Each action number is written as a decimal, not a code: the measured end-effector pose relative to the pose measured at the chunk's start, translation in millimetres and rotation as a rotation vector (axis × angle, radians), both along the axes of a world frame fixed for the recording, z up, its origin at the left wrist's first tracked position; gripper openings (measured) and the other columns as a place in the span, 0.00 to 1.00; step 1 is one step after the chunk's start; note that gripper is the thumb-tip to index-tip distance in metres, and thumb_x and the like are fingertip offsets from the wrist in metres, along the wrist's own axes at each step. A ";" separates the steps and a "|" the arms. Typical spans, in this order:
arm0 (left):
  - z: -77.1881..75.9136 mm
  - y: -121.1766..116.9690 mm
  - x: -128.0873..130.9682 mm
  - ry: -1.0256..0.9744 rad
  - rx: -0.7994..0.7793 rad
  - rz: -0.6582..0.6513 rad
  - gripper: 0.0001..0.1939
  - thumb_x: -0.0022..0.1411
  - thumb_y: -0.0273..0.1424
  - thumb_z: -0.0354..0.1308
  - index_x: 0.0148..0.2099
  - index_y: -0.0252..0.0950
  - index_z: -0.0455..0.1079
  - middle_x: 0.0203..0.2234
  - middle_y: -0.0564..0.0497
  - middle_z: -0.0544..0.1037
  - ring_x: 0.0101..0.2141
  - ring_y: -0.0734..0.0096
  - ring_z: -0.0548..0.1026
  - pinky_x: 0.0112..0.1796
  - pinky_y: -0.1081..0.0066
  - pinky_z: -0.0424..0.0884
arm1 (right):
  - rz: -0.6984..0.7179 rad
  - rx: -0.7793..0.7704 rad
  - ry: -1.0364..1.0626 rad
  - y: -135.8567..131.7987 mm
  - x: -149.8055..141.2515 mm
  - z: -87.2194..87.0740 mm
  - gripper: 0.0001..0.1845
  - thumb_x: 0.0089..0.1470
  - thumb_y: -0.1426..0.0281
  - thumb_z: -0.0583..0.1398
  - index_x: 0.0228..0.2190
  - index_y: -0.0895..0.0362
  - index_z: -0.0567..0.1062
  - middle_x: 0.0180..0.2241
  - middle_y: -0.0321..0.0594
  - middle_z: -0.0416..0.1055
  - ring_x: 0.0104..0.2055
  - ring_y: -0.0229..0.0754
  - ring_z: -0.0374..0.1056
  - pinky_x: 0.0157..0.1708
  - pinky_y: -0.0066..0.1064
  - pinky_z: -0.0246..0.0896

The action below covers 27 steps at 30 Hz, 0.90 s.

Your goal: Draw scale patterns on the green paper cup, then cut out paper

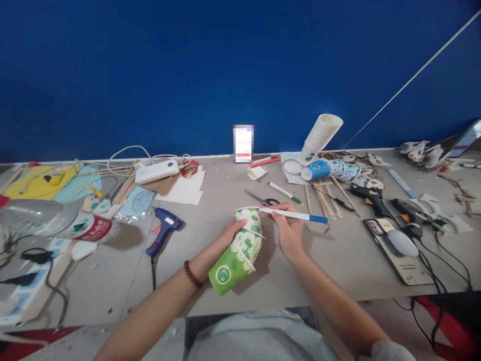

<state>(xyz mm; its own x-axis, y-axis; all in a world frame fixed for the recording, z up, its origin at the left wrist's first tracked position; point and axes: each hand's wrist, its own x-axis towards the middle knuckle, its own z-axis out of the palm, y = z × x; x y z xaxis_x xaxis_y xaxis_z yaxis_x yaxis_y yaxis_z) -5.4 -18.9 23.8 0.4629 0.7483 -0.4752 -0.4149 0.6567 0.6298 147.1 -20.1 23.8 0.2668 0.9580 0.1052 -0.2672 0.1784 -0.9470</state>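
Note:
My left hand (230,232) is wrapped round the back of a stack of green patterned paper cups (240,248), tilted with the open rim away from me, just above the grey table (338,260). My right hand (287,225) pinches a white pen with a blue end (296,216), lying almost level, its tip touching the rim of the topmost cup. A bead bracelet (192,275) sits on my left wrist. Scissors (261,199) lie just beyond the cups.
A blue glue gun (163,228) lies to the left, a plastic bottle (56,220) on its side farther left. At the right lie a black glue gun (370,198), a phone (398,248), wooden sticks (323,198), blue cups (330,169) and a tilted white cup stack (321,135).

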 end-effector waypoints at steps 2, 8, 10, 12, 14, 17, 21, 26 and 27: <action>1.8 -1.1 0.8 0.002 -0.015 0.017 0.26 0.53 0.36 0.60 0.53 0.29 0.65 0.31 0.43 0.79 0.26 0.66 0.76 0.31 0.69 0.69 | -0.009 -0.002 0.001 0.2 -0.1 0.5 0.02 0.50 0.70 0.60 0.27 0.55 0.72 0.25 0.35 0.74 0.37 0.44 0.73 0.44 0.41 0.65; 5.0 -2.2 1.7 0.000 -0.029 0.041 0.26 0.52 0.35 0.61 0.51 0.29 0.66 0.31 0.43 0.79 0.29 0.64 0.77 0.32 0.69 0.70 | -0.038 -0.014 0.003 0.4 -0.9 1.9 0.02 0.49 0.70 0.60 0.27 0.55 0.72 0.23 0.34 0.73 0.35 0.43 0.74 0.41 0.39 0.67; 4.9 -2.0 1.7 0.001 -0.022 0.048 0.26 0.52 0.35 0.61 0.51 0.29 0.66 0.32 0.43 0.79 0.28 0.64 0.77 0.32 0.69 0.70 | -0.045 -0.015 0.008 0.5 -1.1 1.9 0.02 0.49 0.70 0.60 0.27 0.55 0.71 0.23 0.34 0.73 0.34 0.43 0.74 0.41 0.39 0.67; 4.8 -2.0 1.8 0.002 -0.021 0.052 0.26 0.52 0.35 0.61 0.52 0.29 0.65 0.32 0.43 0.79 0.28 0.65 0.77 0.32 0.69 0.70 | -0.045 -0.014 0.012 0.5 -1.1 1.7 0.02 0.49 0.70 0.60 0.27 0.55 0.71 0.23 0.33 0.72 0.34 0.43 0.74 0.41 0.39 0.67; 5.1 -2.3 2.0 -0.001 -0.027 0.047 0.27 0.52 0.35 0.61 0.53 0.29 0.65 0.32 0.43 0.79 0.27 0.66 0.76 0.31 0.69 0.70 | -0.043 -0.019 0.011 0.4 -1.1 1.6 0.02 0.48 0.70 0.60 0.26 0.55 0.71 0.23 0.33 0.72 0.34 0.43 0.73 0.40 0.39 0.67; 6.3 -2.7 2.4 -0.014 -0.036 0.040 0.27 0.53 0.35 0.60 0.54 0.29 0.64 0.32 0.42 0.79 0.27 0.65 0.77 0.32 0.69 0.70 | -0.044 -0.030 0.001 0.1 -1.1 1.4 0.02 0.48 0.70 0.60 0.26 0.55 0.71 0.23 0.33 0.72 0.34 0.43 0.73 0.40 0.38 0.67; 7.6 -2.7 2.4 -0.018 -0.038 0.039 0.28 0.53 0.35 0.60 0.54 0.29 0.63 0.31 0.42 0.79 0.28 0.65 0.77 0.32 0.69 0.70 | -0.042 -0.015 0.007 0.2 -1.0 0.8 0.02 0.49 0.69 0.60 0.27 0.55 0.71 0.24 0.34 0.72 0.34 0.43 0.73 0.41 0.39 0.67; 6.5 -2.4 2.0 -0.012 -0.045 0.041 0.27 0.52 0.35 0.61 0.53 0.29 0.64 0.32 0.43 0.79 0.28 0.65 0.77 0.32 0.69 0.70 | -0.034 0.000 0.006 -0.1 -0.4 0.2 0.02 0.49 0.69 0.60 0.27 0.55 0.72 0.23 0.33 0.72 0.35 0.43 0.73 0.41 0.39 0.67; 6.4 -2.5 2.0 -0.007 -0.048 0.044 0.27 0.52 0.35 0.61 0.53 0.29 0.65 0.32 0.43 0.79 0.28 0.65 0.77 0.32 0.69 0.70 | -0.032 0.004 0.007 -0.3 -0.3 0.1 0.02 0.49 0.69 0.60 0.27 0.55 0.72 0.23 0.34 0.72 0.35 0.43 0.73 0.41 0.39 0.67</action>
